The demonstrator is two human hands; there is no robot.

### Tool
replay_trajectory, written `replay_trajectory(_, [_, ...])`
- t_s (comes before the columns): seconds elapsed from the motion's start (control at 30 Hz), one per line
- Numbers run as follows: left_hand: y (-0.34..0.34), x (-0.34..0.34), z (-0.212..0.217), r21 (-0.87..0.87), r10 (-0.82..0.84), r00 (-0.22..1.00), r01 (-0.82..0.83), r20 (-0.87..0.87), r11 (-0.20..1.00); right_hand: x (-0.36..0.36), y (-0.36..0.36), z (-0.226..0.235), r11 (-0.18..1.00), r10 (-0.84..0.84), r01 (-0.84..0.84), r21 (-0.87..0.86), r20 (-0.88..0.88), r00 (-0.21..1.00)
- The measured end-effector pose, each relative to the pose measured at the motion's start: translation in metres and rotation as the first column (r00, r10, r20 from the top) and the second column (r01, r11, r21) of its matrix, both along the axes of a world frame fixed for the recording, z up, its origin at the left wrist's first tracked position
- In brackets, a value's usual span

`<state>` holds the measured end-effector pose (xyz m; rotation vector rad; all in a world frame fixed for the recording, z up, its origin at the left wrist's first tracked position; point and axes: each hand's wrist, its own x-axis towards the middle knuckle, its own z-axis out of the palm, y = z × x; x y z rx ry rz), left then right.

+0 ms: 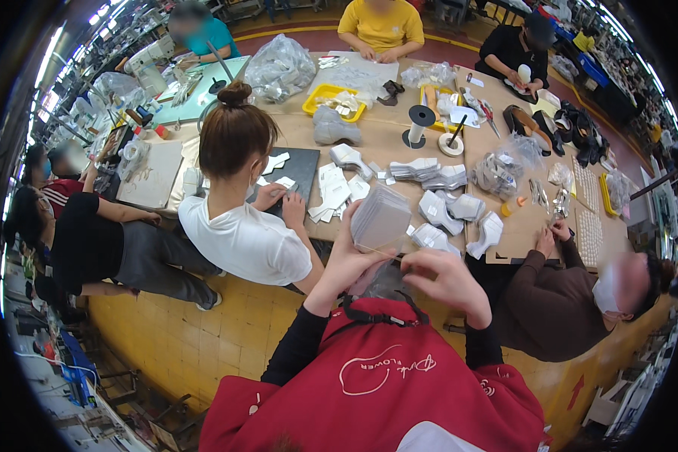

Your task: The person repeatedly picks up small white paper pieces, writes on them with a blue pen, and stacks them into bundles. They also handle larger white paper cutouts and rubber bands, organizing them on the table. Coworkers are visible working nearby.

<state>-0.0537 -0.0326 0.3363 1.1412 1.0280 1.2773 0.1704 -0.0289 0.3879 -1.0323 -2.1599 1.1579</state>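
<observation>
In front of my chest, my left hand (348, 260) grips a thick stack of grey-white cut pieces (384, 217), held upright with the edges together. A thin yellowish rubber band (377, 251) crosses the lower end of the stack and stretches toward my right hand (448, 282). The fingers of that hand are curled and pinch the band's end, slightly blurred. Beyond the stack, several bundles of similar grey-white pieces (439, 211) lie on the brown-covered table (294, 120). Loose white pieces (335, 190) are spread to the left of them.
Close on my left, a person in white (241, 241) handles pieces on a dark board (303, 169). A person in brown (554, 301) works at my right. Farther back stand a thread spool (419, 126), a tape roll (451, 145), yellow trays (325, 92), shoes (531, 128) and plastic bags (280, 68).
</observation>
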Motion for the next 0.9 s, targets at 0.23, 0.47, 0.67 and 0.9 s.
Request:
replay_trajectory(0.23, [-0.015, 0.021, 0.014, -0.191, -0.077, 0.955, 0.136, 0.286, 0.972, -0.038, 0.014, -0.056, 0.724, -0.602, 0.623, -0.295, -0.711, 0.364])
replay_trajectory(0.47, [-0.022, 0.014, 0.032, -0.215, -0.006, 0.952, 0.075, 0.306, 0.974, -0.018, 0.012, -0.070, 0.831, -0.514, -0.147, -0.536, -0.842, 0.167])
replay_trajectory(0.67, [-0.023, -0.013, 0.043, -0.300, 0.084, 0.898, 0.056, 0.433, 0.952, 0.048, 0.010, -0.053, 0.813, -0.476, -0.296, -0.501, -0.865, 0.157])
replay_trajectory(0.9, [-0.032, 0.009, 0.035, -0.243, 0.010, 0.914, 0.098, 0.406, 0.965, 0.006, 0.017, -0.038, 0.536, -0.793, -0.667, -0.518, -0.580, -0.187])
